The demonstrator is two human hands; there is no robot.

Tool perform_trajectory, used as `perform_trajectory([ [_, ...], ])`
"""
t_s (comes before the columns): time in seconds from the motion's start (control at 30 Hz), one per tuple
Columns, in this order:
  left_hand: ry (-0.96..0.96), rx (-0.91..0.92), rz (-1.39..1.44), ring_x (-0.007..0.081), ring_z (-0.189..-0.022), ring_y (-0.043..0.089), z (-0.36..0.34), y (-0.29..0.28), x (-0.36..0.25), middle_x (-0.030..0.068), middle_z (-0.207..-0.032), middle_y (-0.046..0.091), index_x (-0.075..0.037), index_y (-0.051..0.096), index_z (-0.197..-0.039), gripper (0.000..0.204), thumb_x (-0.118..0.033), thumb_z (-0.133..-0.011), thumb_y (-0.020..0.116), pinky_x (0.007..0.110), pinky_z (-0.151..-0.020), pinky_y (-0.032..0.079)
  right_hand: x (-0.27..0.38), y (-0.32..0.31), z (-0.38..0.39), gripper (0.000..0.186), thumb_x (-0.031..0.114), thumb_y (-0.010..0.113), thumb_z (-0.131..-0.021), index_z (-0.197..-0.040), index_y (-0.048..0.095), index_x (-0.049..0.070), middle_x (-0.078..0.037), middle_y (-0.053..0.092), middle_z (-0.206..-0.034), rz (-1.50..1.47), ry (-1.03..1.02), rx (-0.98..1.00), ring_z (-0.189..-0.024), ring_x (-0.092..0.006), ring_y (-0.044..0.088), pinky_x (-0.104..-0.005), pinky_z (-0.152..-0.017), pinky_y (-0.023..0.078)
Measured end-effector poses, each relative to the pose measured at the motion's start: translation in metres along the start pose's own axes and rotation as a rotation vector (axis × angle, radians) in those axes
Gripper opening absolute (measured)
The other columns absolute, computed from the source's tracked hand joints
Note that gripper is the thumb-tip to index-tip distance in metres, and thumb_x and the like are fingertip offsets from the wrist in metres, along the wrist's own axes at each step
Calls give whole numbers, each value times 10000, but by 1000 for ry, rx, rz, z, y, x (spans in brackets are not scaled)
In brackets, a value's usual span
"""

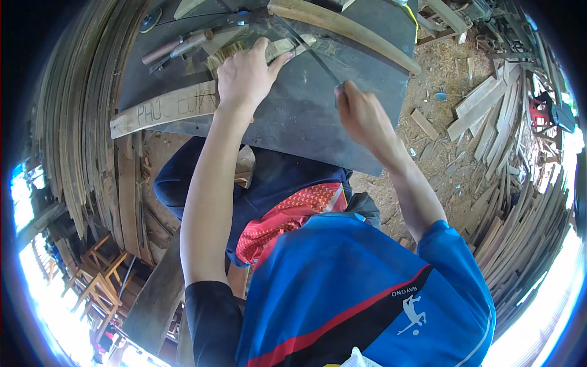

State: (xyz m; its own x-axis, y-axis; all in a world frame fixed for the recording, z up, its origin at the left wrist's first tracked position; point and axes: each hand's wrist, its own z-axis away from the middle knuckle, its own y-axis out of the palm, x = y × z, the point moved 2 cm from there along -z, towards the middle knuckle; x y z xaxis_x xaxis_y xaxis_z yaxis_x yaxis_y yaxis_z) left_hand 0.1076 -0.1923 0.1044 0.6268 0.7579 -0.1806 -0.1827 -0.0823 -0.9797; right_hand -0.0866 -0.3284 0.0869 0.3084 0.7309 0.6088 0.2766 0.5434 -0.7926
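My right hand (367,116) is closed round the handle end of a long, thin dark file (315,56). Its blade slants up and left across a small pale piece of wood (298,44). My left hand (247,74) presses that piece down on the dark tabletop (293,116), thumb along its near side, fingers partly hidden. Beside the left hand lie a brush (221,56) with tan bristles and two tools with wooden handles (191,44). Under my left forearm runs a curved wooden board (162,111) with lettering on its side.
A long curved wooden piece (348,29) lies along the table's far side. A round disc (150,20) sits at the far left. Stacked planks (85,110) stand at left; loose boards (483,101) lie on the shaving-strewn floor (437,159) at right. A wooden block (245,164) rests by my lap.
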Motion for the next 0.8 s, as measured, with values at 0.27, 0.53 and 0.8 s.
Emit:
perform_trajectory([
  [0.27,24,-22,4,385,-930,738,-2,0,-4,233,-941,744,-81,645,-1296,732,-706,-926,560,478,-820,586,-16,4,7,302,280,524,-1048,-956,504,-7,-294,620,-676,76,92,125,-689,-516,643,-601,-627,501],
  [0.53,-11,-29,28,398,-930,735,2,-1,-1,245,-919,740,-62,648,-1300,791,-739,-899,567,482,-818,585,-4,-22,2,335,302,567,-1025,-953,515,-22,-298,651,-757,-46,130,31,-794,-514,652,-562,-664,487],
  [0.8,4,-108,-14,377,-876,744,-1,2,4,192,-869,747,-120,657,-1274,663,-676,-920,592,479,-780,588,4,-17,12,236,208,545,-1044,-946,501,-2,-289,626,-732,-43,76,17,-763,-515,633,-560,-635,458],
])
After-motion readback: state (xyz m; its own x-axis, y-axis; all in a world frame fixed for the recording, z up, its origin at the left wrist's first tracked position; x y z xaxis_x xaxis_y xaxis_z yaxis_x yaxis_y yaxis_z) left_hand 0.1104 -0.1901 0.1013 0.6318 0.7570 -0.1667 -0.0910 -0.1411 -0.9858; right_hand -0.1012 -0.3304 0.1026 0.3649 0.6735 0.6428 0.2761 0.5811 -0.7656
